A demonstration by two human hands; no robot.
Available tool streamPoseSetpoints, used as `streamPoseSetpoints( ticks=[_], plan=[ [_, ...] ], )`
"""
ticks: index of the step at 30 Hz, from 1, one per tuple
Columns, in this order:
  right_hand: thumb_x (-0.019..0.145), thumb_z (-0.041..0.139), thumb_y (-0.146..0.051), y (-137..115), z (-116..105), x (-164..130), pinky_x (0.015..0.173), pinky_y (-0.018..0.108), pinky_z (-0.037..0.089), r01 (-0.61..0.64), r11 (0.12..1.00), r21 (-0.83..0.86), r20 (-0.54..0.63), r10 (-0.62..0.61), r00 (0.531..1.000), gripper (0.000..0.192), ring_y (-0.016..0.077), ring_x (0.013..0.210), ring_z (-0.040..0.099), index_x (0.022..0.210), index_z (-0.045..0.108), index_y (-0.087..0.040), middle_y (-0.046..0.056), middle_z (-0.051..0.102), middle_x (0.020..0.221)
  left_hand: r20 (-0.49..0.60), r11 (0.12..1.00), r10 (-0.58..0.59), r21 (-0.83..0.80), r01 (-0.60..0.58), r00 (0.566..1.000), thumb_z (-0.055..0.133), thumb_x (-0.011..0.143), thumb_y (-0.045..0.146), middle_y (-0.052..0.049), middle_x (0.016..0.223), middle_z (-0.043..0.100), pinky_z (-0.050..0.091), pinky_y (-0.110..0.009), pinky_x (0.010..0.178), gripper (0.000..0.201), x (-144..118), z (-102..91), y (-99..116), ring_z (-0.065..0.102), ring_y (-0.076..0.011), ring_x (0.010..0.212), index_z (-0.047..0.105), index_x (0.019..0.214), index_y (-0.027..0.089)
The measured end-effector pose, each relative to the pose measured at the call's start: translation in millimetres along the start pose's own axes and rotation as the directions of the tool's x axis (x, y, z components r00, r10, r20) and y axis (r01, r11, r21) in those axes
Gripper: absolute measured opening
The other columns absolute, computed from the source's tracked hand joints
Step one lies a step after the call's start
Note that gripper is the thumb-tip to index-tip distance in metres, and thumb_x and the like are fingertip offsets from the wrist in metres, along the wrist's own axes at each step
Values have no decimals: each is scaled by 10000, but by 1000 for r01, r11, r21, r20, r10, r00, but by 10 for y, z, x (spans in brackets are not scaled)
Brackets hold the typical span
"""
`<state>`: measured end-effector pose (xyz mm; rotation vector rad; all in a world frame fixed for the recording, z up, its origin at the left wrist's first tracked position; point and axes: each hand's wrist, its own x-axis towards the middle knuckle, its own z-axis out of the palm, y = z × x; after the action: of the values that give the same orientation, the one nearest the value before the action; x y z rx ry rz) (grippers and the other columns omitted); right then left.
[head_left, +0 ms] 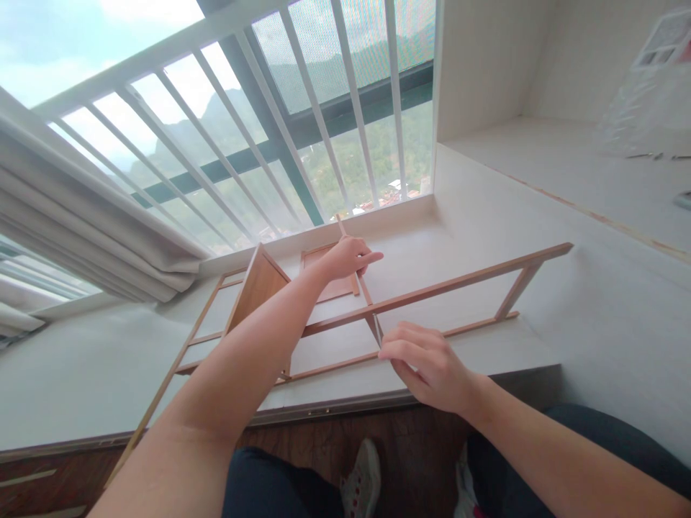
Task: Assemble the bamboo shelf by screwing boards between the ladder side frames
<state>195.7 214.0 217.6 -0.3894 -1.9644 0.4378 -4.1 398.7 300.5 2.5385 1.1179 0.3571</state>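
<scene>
A wooden frame (464, 282) with long rails and short crosspieces lies on the white window ledge. My left hand (350, 257) is closed round a slim wooden bar (366, 289) that meets the frame's upper rail; its index finger sticks out to the right. Nearer to me, my right hand (426, 363) pinches a thin metal rod (377, 327), perhaps a hex key, whose far end is at the joint of rail and crosspiece. Left of my hands, a wooden panel (258, 284) stands tilted in the frame. Another flat panel (332, 288) lies partly hidden behind my left forearm.
Behind the ledge (486, 216) is a barred window (318, 115). A grey curtain (91, 223) hangs at left. On the right-hand shelf (540, 155) lie a clear plastic bag (648, 108) and small metal parts. Below the ledge's front edge are my legs and a shoe (363, 478).
</scene>
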Motion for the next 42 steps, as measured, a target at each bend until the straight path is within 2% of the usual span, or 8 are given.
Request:
streamPoseSetpoints(
  ticks=[6, 12, 21, 28, 32, 35, 38, 42],
  plan=[
    [935, 544, -11, 18, -16, 12, 747, 308, 490, -21, 1000, 9, -58, 21, 998, 250, 165, 801, 567, 1075, 582, -214, 49, 677, 889, -7, 1000, -17, -1, 17, 1000, 536, 965, 548, -40, 590, 614, 466, -298, 821, 628, -5, -16, 36, 588, -138, 642, 629, 463, 182],
    [935, 630, -82, 8, -20, 27, 711, 293, 481, -79, 996, -36, -142, 74, 987, 159, 154, 775, 565, 983, 569, -221, 27, 658, 841, 11, 1000, -7, 0, 7, 1000, 510, 972, 539, -38, 559, 606, 459, -287, 822, 631, -1, -25, 60, 588, -142, 662, 612, 459, 188],
    [902, 693, -100, -2, -15, 36, 692, 293, 494, -68, 992, -105, -206, 46, 977, 178, 154, 761, 591, 893, 562, -220, 21, 648, 797, 9, 1000, -12, -3, 12, 1000, 518, 971, 537, -32, 536, 595, 451, -283, 824, 626, -1, -20, 58, 585, -145, 669, 604, 453, 196],
    [884, 710, -101, 22, 19, 9, 662, 283, 482, -74, 990, -120, -208, 48, 977, 161, 148, 718, 602, 855, 593, -208, 17, 662, 754, 6, 1000, -23, -8, 23, 1000, 519, 968, 564, -33, 556, 591, 454, -286, 820, 635, -7, -18, 45, 577, -140, 650, 620, 463, 192],
    [892, 687, -118, 2, 77, 17, 641, 269, 461, -124, 989, -76, -225, 104, 969, 147, 129, 670, 565, 824, 593, -208, -2, 633, 709, 6, 1000, -16, -13, 16, 1000, 522, 966, 562, -32, 549, 582, 456, -285, 811, 635, -6, -18, 45, 572, -138, 637, 618, 459, 192],
    [893, 667, -139, -29, 120, 34, 602, 250, 442, -203, 979, -17, -246, 193, 950, 159, 111, 615, 517, 780, 578, -208, -22, 584, 666, 4, 1000, -12, -4, 12, 1000, 527, 970, 542, -30, 557, 592, 457, -291, 823, 630, -3, -20, 48, 572, -137, 628, 613, 454, 192],
    [886, 657, -162, -45, 148, 32, 582, 247, 434, -300, 954, 22, -215, 297, 930, 178, 105, 582, 491, 739, 565, -205, -32, 545, 637, 6, 1000, -10, 9, 9, 1000, 531, 975, 499, -28, 560, 598, 456, -294, 829, 612, -4, -25, 49, 571, -134, 616, 614, 453, 191],
    [893, 671, -194, -65, 185, 10, 601, 251, 452, -350, 936, 46, -196, 352, 915, 149, 108, 587, 514, 756, 612, -193, -24, 577, 645, 15, 1000, -1, 13, 1, 1000, 528, 979, 470, -23, 555, 600, 454, -290, 823, 595, -7, -29, 40, 571, -129, 608, 618, 462, 190]
  ],
)
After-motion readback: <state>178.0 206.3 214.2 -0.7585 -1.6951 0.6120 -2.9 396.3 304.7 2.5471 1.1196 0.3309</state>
